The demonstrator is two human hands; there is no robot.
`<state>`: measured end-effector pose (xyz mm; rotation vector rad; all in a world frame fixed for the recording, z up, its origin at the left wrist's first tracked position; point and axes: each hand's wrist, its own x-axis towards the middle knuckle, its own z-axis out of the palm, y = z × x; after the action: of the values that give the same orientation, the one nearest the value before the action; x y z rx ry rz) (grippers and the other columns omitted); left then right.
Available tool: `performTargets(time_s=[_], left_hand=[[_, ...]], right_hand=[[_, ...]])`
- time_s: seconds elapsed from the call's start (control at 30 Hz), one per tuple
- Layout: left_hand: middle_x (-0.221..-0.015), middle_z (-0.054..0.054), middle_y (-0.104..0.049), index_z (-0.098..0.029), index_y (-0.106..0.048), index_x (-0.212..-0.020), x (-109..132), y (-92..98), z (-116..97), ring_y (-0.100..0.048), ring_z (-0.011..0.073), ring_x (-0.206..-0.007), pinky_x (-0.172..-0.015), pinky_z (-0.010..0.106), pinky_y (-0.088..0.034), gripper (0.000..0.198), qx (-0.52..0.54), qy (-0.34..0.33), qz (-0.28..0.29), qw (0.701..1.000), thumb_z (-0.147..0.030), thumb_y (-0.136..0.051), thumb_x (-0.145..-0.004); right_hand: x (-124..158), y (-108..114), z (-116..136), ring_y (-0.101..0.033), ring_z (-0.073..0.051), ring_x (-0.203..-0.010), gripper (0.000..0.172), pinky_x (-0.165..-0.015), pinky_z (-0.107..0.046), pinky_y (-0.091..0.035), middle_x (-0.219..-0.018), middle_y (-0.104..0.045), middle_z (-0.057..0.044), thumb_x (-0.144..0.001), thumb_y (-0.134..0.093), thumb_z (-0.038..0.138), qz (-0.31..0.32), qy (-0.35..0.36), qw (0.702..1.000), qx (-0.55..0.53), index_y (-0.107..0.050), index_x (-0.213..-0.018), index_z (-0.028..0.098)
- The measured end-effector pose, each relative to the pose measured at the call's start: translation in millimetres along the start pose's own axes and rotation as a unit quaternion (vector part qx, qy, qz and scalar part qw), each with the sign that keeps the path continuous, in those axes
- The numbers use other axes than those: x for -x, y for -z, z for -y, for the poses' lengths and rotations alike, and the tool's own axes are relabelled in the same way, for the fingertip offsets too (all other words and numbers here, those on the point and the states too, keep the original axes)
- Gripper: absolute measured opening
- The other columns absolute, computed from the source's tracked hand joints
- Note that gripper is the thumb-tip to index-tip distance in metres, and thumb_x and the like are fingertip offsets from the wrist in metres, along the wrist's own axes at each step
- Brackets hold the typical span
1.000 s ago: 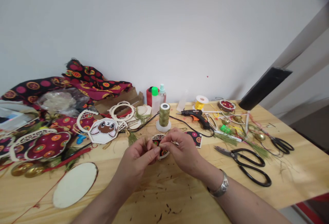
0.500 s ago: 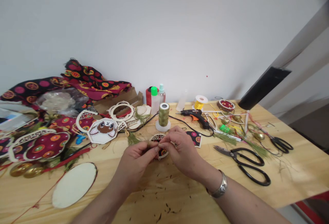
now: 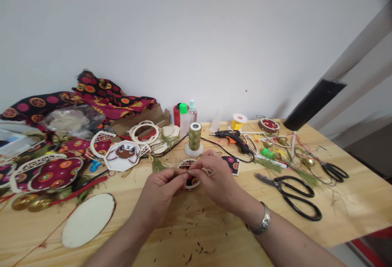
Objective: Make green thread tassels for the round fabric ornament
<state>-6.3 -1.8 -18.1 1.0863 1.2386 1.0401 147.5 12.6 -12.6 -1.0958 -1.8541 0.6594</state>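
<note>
My left hand point(image 3: 163, 189) and my right hand point(image 3: 216, 179) meet at the middle of the table, fingers pinched and fingertips nearly touching. What sits between the fingertips is too small to make out. Just beneath them lies a round ornament point(image 3: 193, 183) with a pale cut-out rim and dark patterned fabric, partly covered by my fingers. Behind it stands a cone of olive-green thread point(image 3: 195, 138). A scrap of patterned fabric point(image 3: 232, 164) on a pale backing lies beside my right hand. Left of my left hand is a green tassel point(image 3: 158, 165).
To the right lie large black-handled scissors point(image 3: 284, 191), smaller scissors point(image 3: 335, 172) and a glue gun point(image 3: 234, 138) with its cord. Fabric-covered pieces, an octagonal sheep panel point(image 3: 122, 156) and a pale oval disc point(image 3: 88, 220) lie left. Bottles point(image 3: 184, 122) and a yellow spool point(image 3: 237, 123) stand behind.
Both hands stay pinched over the round ornament. Only a slight shift of the fingertips shows; the things on the table stay put.
</note>
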Motion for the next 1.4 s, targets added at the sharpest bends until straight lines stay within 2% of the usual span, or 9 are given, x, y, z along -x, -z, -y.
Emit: performTargets(time_s=[0.37, 0.7, 0.8, 0.9, 1.0, 1.1, 1.17, 1.27, 1.4], left_hand=[[-0.050, -0.002, -0.054, -0.014, -0.074, -0.066, -1, 0.0, 2, -0.036, 0.0086, -0.048, -0.046, 0.022, -0.025, 0.015, 0.080, 0.030, 0.018, 0.996, -0.029, -0.073, -0.065], [-0.047, -0.002, -0.053, -0.013, -0.073, -0.064, -1, 0.1, 0, -0.034, 0.0080, -0.045, -0.044, 0.022, -0.023, 0.017, 0.074, 0.032, 0.011, 0.997, -0.029, -0.074, -0.062], [-0.046, -0.003, -0.051, -0.013, -0.071, -0.062, -1, 1.3, 0, -0.034, 0.0069, -0.044, -0.044, 0.022, -0.023, 0.017, 0.081, 0.033, 0.006, 0.996, -0.029, -0.075, -0.061], [-0.047, -0.004, -0.052, -0.013, -0.070, -0.062, -2, 2.7, 0, -0.034, 0.0061, -0.043, -0.043, 0.021, -0.023, 0.018, 0.093, 0.034, -0.007, 0.995, -0.030, -0.076, -0.060], [-0.047, -0.004, -0.052, -0.013, -0.070, -0.062, -4, 3.8, 1, -0.036, 0.0064, -0.043, -0.043, 0.021, -0.025, 0.018, 0.104, 0.038, -0.020, 0.994, -0.030, -0.076, -0.059], [-0.046, -0.004, -0.050, -0.012, -0.070, -0.062, -5, 4.3, 2, -0.036, 0.0061, -0.043, -0.042, 0.020, -0.024, 0.018, 0.115, 0.041, -0.028, 0.992, -0.029, -0.077, -0.058], [-0.045, -0.005, -0.049, -0.012, -0.069, -0.061, -5, 4.4, 2, -0.035, 0.0056, -0.042, -0.042, 0.020, -0.024, 0.018, 0.119, 0.043, -0.031, 0.991, -0.029, -0.077, -0.058], [-0.046, -0.004, -0.051, -0.013, -0.069, -0.060, -6, 4.5, 2, -0.035, 0.0051, -0.042, -0.042, 0.019, -0.025, 0.017, 0.121, 0.046, -0.039, 0.991, -0.028, -0.077, -0.058], [-0.046, -0.005, -0.050, -0.014, -0.066, -0.055, -7, 4.6, 0, -0.036, 0.0053, -0.042, -0.041, 0.019, -0.025, 0.018, 0.120, 0.050, -0.047, 0.990, -0.028, -0.078, -0.056]], right_hand=[[-1, 1, 0, -0.054, -0.015, -0.077, 0.013, -0.068, -0.026, -0.043, -0.072, -0.061, -0.002, -0.076, -0.062, 0.011, 0.001, -0.029, 0.999, -0.014, -0.068, -0.069, 0.020], [-4, -1, -4, -0.057, -0.015, -0.076, 0.011, -0.069, -0.027, -0.045, -0.074, -0.064, -0.002, -0.077, -0.062, 0.012, 0.003, -0.035, 0.999, 0.010, -0.068, -0.072, 0.020], [-8, 13, 0, -0.059, -0.017, -0.080, 0.009, -0.071, -0.028, -0.047, -0.078, -0.067, -0.003, -0.081, -0.059, 0.017, 0.003, -0.036, 0.994, 0.101, -0.068, -0.080, 0.020], [-2, 47, 4, -0.058, -0.024, -0.087, 0.015, -0.078, -0.038, -0.046, -0.091, -0.067, -0.009, -0.083, -0.054, 0.018, -0.010, -0.052, 0.982, 0.183, -0.066, -0.092, 0.020], [26, 91, -1, -0.059, -0.031, -0.088, 0.019, -0.077, -0.044, -0.044, -0.095, -0.066, -0.016, -0.082, -0.051, 0.016, -0.007, -0.094, 0.960, 0.265, -0.067, -0.091, 0.019], [69, 129, -24, -0.060, -0.034, -0.092, 0.026, -0.079, -0.045, -0.045, -0.094, -0.066, -0.019, -0.077, -0.047, 0.007, 0.039, -0.163, 0.858, 0.486, -0.066, -0.094, 0.014], [98, 145, -44, -0.062, -0.031, -0.088, 0.025, -0.076, -0.042, -0.048, -0.090, -0.067, -0.018, -0.074, -0.048, 0.007, 0.061, -0.188, 0.820, 0.538, -0.066, -0.092, 0.012], [127, 153, -69, -0.062, -0.030, -0.091, 0.030, -0.075, -0.040, -0.050, -0.098, -0.066, -0.017, -0.076, -0.046, 0.010, 0.081, -0.208, 0.810, 0.542, -0.064, -0.101, 0.011], [133, 153, -80, -0.060, -0.030, -0.096, 0.036, -0.083, -0.040, -0.049, -0.103, -0.064, -0.018, -0.076, -0.047, 0.009, 0.087, -0.203, 0.805, 0.550, -0.060, -0.109, 0.006]])
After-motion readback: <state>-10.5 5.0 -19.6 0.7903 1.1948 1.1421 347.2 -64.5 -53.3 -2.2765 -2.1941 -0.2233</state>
